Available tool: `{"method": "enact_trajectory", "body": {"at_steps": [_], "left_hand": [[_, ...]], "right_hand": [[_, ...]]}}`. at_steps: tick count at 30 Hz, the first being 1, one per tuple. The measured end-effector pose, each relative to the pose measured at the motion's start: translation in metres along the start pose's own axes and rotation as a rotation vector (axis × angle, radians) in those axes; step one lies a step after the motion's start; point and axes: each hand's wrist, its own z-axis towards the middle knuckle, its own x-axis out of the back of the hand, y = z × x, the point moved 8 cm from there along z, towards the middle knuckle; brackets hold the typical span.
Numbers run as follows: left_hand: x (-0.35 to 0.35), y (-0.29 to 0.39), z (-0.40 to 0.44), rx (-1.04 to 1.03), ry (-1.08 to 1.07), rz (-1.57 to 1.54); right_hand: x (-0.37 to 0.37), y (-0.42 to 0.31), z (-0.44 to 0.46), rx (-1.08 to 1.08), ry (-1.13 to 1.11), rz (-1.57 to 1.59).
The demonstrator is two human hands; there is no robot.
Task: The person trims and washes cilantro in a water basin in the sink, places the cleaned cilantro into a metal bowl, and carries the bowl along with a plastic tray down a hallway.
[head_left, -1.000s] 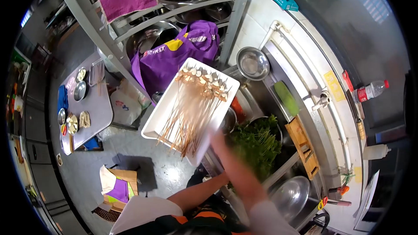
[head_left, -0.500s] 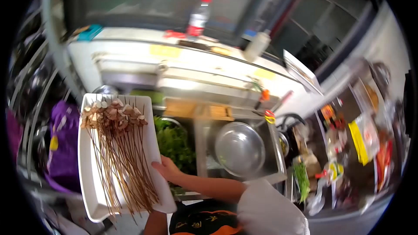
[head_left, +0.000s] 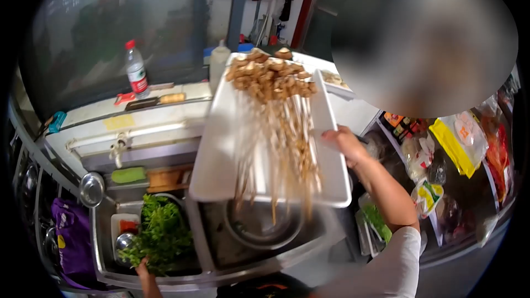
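My right hand (head_left: 348, 146) grips the right rim of a white tray (head_left: 215, 174), fingers closed on its edge. Mushroom skewers (head_left: 270, 80) lie on the tray, brown pieces bunched at the far end and thin sticks towards me, blurred by motion. The tray is tilted over the right sink basin, partly covering a round metal bowl (head_left: 265, 232) there. At the front of the left basin, my left hand (head_left: 143, 267) is closed at the edge of leafy greens (head_left: 163, 229); its fingertips are partly hidden among the leaves.
A bottle with a red cap (head_left: 136, 69) and a knife (head_left: 157, 100) are on the window ledge. A ladle (head_left: 92, 189) and a tap (head_left: 117, 152) are at the left basin. Bagged goods (head_left: 458, 140) fill the right side. A blurred patch hides the upper right.
The tray of skewers has swung from the left over to the right basin, carried by my right hand. My left hand has moved to the leafy greens. The view has turned right.
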Motion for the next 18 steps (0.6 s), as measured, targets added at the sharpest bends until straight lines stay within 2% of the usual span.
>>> {"method": "enact_trajectory", "body": {"at_steps": [1, 2, 4, 8, 10, 11, 12, 14, 15, 18], "left_hand": [[0.006, -0.002, 0.015, -0.003, 0.0, -0.011], [0.03, -0.01, 0.03, 0.069, 0.109, 0.039], [0.053, -0.014, 0.024, 0.209, 0.327, 0.139], [0.03, -0.014, -0.036, 0.148, 0.408, -0.029], [0.044, -0.005, -0.043, 0.105, 0.459, 0.054], [0.051, 0.004, -0.054, 0.092, 0.585, 0.152], [0.08, 0.003, -0.027, -0.025, 0.512, -0.009], [0.033, 0.026, -0.101, -0.066, 0.58, -0.107], [0.012, 0.034, -0.13, -0.069, 0.597, -0.123], [-0.027, 0.051, -0.162, -0.083, 0.583, 0.0]], "right_hand": [[0.035, 0.001, 0.029, 0.043, 0.003, -0.008], [0.063, -0.01, 0.042, 0.025, 0.051, -0.064], [0.126, -0.001, 0.11, 0.121, 0.112, 0.078], [0.212, 0.012, 0.225, 0.173, 0.232, 0.168], [0.243, 0.02, 0.277, 0.187, 0.275, 0.15], [0.253, 0.024, 0.299, 0.206, 0.284, 0.202], [0.265, 0.029, 0.319, 0.162, 0.287, 0.168], [0.275, 0.026, 0.34, 0.242, 0.27, 0.194], [0.278, 0.029, 0.35, 0.216, 0.263, 0.213], [0.289, 0.037, 0.37, 0.184, 0.297, 0.187]]}}
